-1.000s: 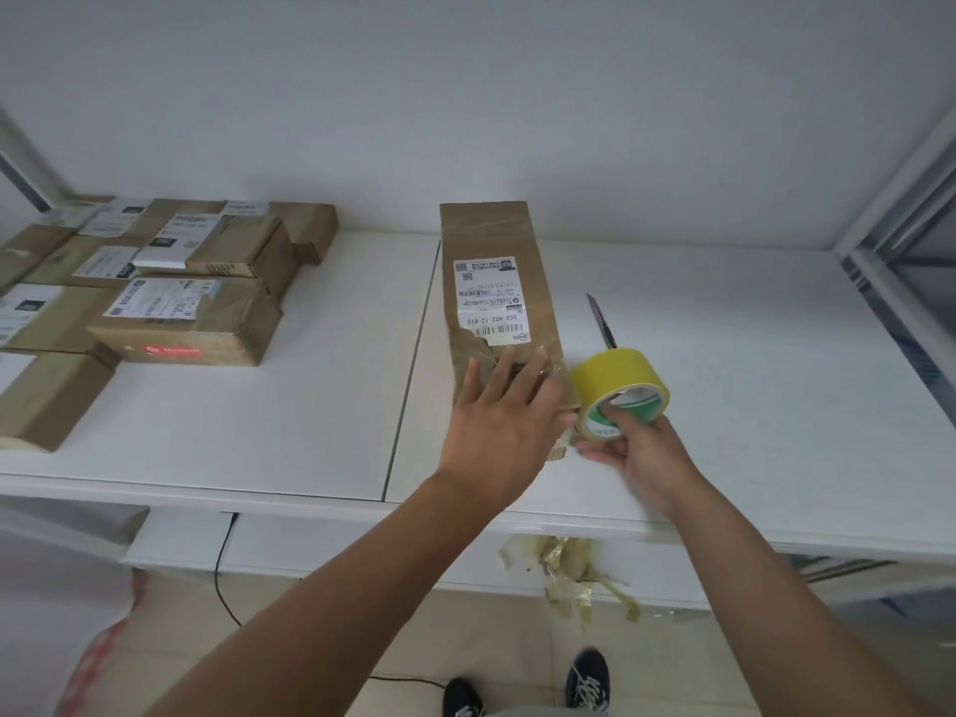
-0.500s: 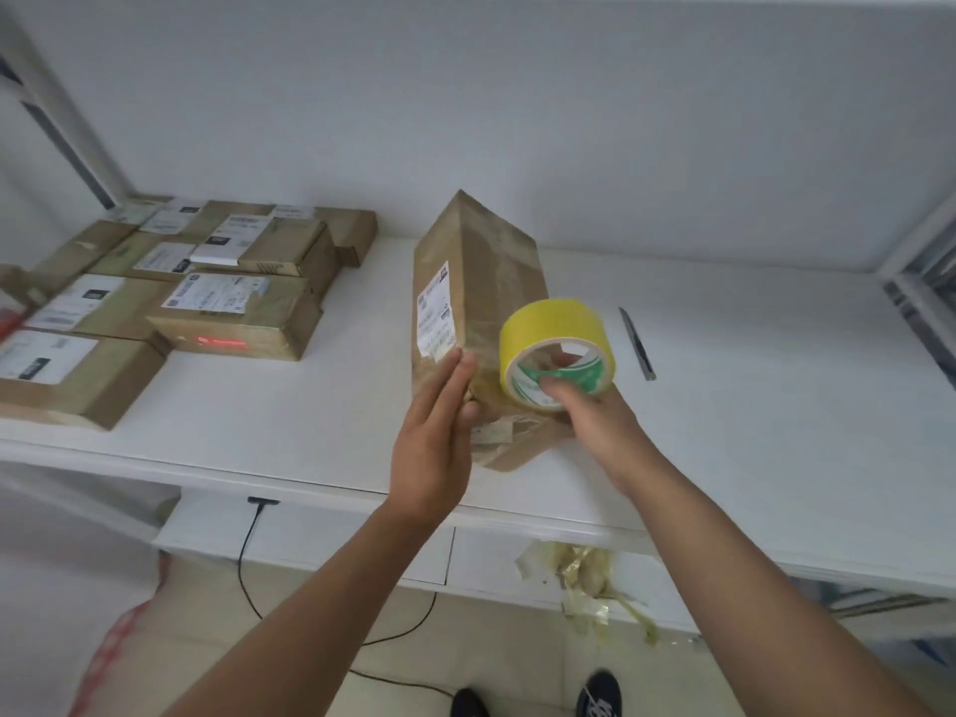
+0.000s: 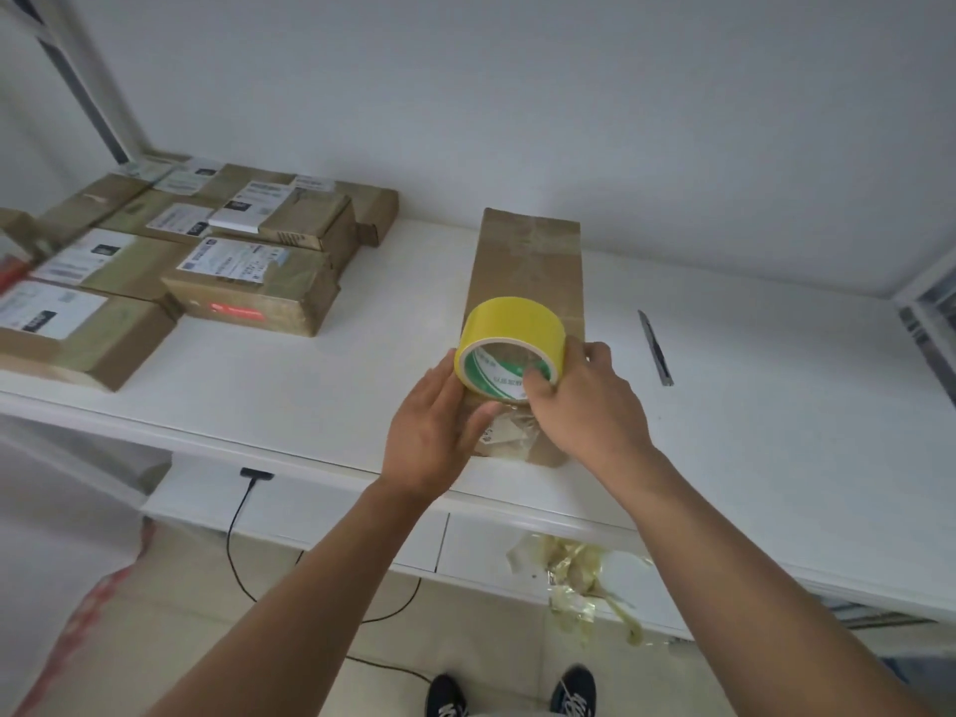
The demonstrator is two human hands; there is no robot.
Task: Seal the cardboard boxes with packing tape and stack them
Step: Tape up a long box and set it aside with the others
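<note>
Near the front edge of the white table (image 3: 310,406), a long cardboard box (image 3: 533,261) is lying flat; the right hand (image 3: 584,406) is gripping the yellow tape roll (image 3: 509,336) above its near end, the left hand (image 3: 434,432), fingers straight, is pressing there. The tape's free end is probably under the left fingers, hard to see; it could fold onto itself if tension slackens

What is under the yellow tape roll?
The long brown cardboard box lies under the yellow tape roll, on the white table. Both hands cover its near end.
</note>
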